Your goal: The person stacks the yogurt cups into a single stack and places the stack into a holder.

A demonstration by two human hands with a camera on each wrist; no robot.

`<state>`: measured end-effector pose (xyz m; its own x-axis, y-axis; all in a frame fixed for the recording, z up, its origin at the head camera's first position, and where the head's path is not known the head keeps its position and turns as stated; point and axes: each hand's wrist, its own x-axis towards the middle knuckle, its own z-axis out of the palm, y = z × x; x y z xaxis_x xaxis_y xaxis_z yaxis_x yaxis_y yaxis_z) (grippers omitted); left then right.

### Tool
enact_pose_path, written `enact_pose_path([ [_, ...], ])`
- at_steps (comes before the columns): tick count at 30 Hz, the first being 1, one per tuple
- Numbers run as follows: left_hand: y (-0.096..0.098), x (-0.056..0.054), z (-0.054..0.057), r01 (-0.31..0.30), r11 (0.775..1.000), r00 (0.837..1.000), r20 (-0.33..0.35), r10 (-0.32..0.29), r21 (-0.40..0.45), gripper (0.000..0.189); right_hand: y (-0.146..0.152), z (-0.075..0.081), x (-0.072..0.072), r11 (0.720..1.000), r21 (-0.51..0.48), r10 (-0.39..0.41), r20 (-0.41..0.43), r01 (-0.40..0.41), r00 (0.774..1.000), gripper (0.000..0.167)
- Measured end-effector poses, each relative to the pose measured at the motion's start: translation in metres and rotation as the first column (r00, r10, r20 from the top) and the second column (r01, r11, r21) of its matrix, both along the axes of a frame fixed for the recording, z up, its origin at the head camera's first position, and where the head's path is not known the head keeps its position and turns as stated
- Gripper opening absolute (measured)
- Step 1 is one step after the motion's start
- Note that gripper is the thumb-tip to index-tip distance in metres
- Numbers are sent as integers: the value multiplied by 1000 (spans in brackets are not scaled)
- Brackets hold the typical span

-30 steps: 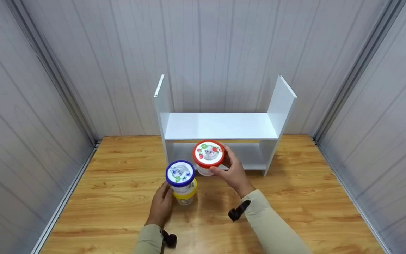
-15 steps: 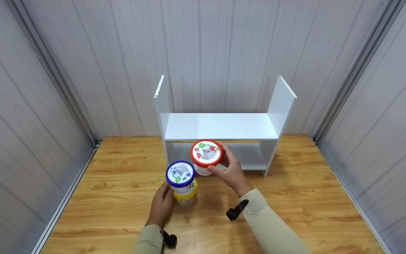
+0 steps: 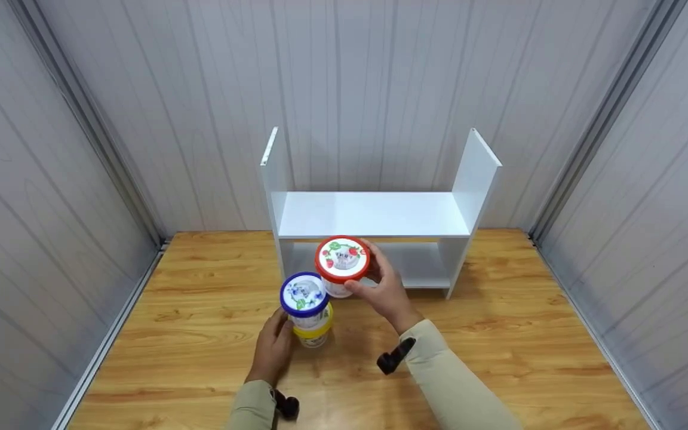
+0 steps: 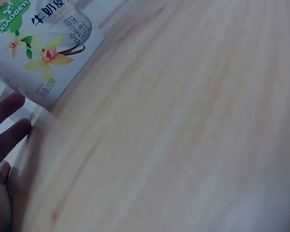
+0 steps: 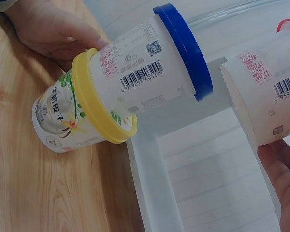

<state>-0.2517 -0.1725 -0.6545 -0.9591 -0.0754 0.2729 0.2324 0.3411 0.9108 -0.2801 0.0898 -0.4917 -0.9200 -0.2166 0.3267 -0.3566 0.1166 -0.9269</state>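
A paper cup with a red lid (image 3: 342, 260) and strawberry print is gripped by my right hand (image 3: 389, 297). It is held up in front of the shelf, slightly above and to the right of a stack. That stack is a blue-lidded cup (image 5: 140, 67) standing off-centre on a yellow-lidded cup (image 5: 58, 113) on the table. Beside the stack, my left hand (image 3: 272, 344) rests at its left side. Its fingers (image 4: 9, 137) look extended near the yellow-lidded cup in the left wrist view. In the right wrist view a fingertip meets the blue-lidded cup's base.
Behind the cups stands a white two-level shelf (image 3: 374, 214) with upright side panels, against the back wall. The wood-grain table (image 3: 200, 334) extends to both sides. Grey panel walls (image 3: 33, 209) enclose it left, right and behind.
My right hand has moved the red-lidded cup a little to the left, closer to the blue-lidded cup. The left hand and the stack have stayed nearly in place.
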Motion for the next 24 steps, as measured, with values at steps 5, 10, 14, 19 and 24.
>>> enact_pose_path([
  [5,0,-1,-1,2,1000,1000,6,-2,-2,45,-4,2,0,1000,-8,13,8,-13,1000,91],
  [10,0,-1,0,-7,1000,1000,23,7,-9,45,-8,2,0,1000,-17,25,11,-25,1000,90],
  [14,0,-1,0,-7,1000,999,34,7,2,44,-12,2,1,999,-19,39,-4,-39,999,89],
  [19,-2,0,-1,-3,1000,999,52,2,22,43,-17,0,2,997,-23,77,-47,-78,996,89],
  [24,-2,0,-1,10,1000,999,36,-10,16,42,-21,0,4,995,-39,88,-31,-89,996,90],
])
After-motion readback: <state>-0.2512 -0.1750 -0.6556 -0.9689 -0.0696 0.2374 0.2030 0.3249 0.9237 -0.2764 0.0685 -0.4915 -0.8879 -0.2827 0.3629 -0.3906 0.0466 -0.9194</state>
